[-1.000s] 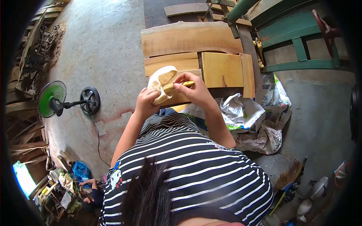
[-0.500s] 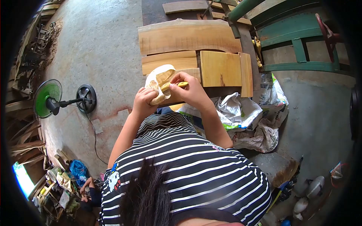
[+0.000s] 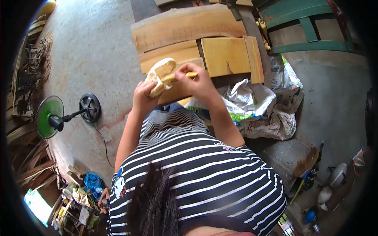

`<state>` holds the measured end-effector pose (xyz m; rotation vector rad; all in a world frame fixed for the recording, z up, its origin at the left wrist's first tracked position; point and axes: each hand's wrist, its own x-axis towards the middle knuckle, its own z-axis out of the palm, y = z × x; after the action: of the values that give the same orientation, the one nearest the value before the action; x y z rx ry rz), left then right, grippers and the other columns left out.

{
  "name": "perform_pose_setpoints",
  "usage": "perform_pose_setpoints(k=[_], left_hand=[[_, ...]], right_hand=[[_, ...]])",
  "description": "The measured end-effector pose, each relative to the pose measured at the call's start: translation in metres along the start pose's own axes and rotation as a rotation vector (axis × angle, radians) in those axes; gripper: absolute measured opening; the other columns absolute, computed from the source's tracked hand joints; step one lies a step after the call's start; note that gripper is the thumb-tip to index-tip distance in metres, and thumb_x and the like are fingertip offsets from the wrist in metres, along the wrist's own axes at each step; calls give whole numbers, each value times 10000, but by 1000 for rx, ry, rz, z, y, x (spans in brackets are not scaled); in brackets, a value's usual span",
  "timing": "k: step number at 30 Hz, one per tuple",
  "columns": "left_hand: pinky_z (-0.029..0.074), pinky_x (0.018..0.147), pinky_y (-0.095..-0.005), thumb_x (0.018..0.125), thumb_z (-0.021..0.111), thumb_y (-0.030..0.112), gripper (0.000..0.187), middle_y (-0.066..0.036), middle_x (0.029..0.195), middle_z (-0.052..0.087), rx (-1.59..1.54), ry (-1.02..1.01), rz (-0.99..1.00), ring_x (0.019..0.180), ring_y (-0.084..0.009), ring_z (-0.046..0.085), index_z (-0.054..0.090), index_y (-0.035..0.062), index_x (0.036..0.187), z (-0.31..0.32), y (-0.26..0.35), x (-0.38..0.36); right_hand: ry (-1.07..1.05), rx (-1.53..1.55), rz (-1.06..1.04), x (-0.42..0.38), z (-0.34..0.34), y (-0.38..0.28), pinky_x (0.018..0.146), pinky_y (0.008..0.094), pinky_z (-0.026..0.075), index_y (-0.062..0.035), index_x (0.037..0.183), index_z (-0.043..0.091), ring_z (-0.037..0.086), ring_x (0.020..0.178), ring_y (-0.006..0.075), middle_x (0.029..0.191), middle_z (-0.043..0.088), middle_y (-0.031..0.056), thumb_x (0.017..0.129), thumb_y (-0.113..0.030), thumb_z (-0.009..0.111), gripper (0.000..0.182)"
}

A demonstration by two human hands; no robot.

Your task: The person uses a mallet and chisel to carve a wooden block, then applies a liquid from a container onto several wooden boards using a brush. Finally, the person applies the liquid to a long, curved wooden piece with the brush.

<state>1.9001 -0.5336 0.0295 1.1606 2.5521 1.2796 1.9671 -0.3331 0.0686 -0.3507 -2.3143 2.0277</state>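
Note:
My left hand (image 3: 144,95) has its fingers wrapped round the lower left side of a pale, cream-coloured pouch-like item (image 3: 162,72), whose exact nature I cannot make out. Pinched in my right hand (image 3: 195,82) is a thin yellow piece (image 3: 191,74), its left end at the inner side of the pale item. Both hands are above the near edge of a low surface with wooden boards. Just beyond them lie a square yellowish board (image 3: 225,57) and a long wide board (image 3: 187,26).
At the left stands a green fan (image 3: 50,117) with its black base (image 3: 90,107). White sacks (image 3: 252,98) lie right of my right forearm. A green metal frame (image 3: 309,29) is at the upper right, a broom (image 3: 305,167) at the lower right. Part of a person (image 3: 104,200) shows at the lower left.
The view has shifted, so the boards and sacks appear higher. Both hands still hold their items and sit slightly further left and up in view; my right hand is blurred.

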Motion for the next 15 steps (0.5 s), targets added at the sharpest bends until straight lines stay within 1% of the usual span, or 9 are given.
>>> perform_pose_setpoints(k=[2,3,5,6,7,9,12,14,15], left_hand=[[382,614,-358,673,750,106,209,-117,657,520,-25,-2,-13,628,-317,492,558,32,710,-1,1,-2],[382,614,-358,673,750,106,209,-117,657,520,-25,3,-14,628,-317,492,558,32,710,-1,-1,-3],[380,610,-358,669,754,109,221,-113,652,514,-41,32,-9,616,-317,480,551,29,704,-1,-4,-7],[380,610,-358,669,754,109,221,-113,652,514,-39,34,-9,616,-317,480,551,29,704,-1,-3,-6],[381,610,-356,668,755,108,221,-112,651,512,-50,46,5,615,-313,481,551,31,702,-1,-1,-5],[381,611,-355,667,757,108,221,-112,651,511,-55,54,18,614,-309,482,552,33,699,-3,0,-3],[387,610,-351,667,759,112,217,-110,652,516,-44,3,35,619,-302,495,557,37,699,-7,-2,-5],[389,610,-347,663,763,110,218,-110,654,524,-19,-9,35,621,-297,503,559,41,697,-3,-9,-6],[389,610,-347,663,763,110,218,-110,654,524,-15,1,41,621,-297,503,559,41,697,-2,-9,-5]], right_hand=[[92,183,51,-4,-5,-2,686,271,537,10,933,589,631,735,146,844,635,72,919,-217,574,228],[88,181,49,-4,-12,1,686,271,537,10,933,589,631,735,146,844,635,72,919,-217,574,228],[281,432,-56,-11,-33,11,631,311,576,1,956,584,665,689,203,837,645,108,938,-242,537,248],[383,404,-43,-13,-53,14,576,319,582,-6,963,578,673,645,229,823,653,126,944,-265,517,267],[441,382,-17,-16,-75,6,566,299,579,3,952,573,670,643,223,810,655,137,953,-271,499,283],[602,299,-15,-17,-126,23,557,288,575,28,933,557,668,651,222,780,641,141,959,-278,486,315],[899,6,10,-7,-181,62,549,256,545,15,874,578,646,612,173,736,618,90,966,-270,479,315],[887,-397,90,0,-210,112,558,329,521,19,877,621,661,620,220,781,650,148,933,-291,539,325],[853,-545,104,3,-202,111,576,365,508,8,862,631,654,627,271,768,647,162,924,-297,547,322]])
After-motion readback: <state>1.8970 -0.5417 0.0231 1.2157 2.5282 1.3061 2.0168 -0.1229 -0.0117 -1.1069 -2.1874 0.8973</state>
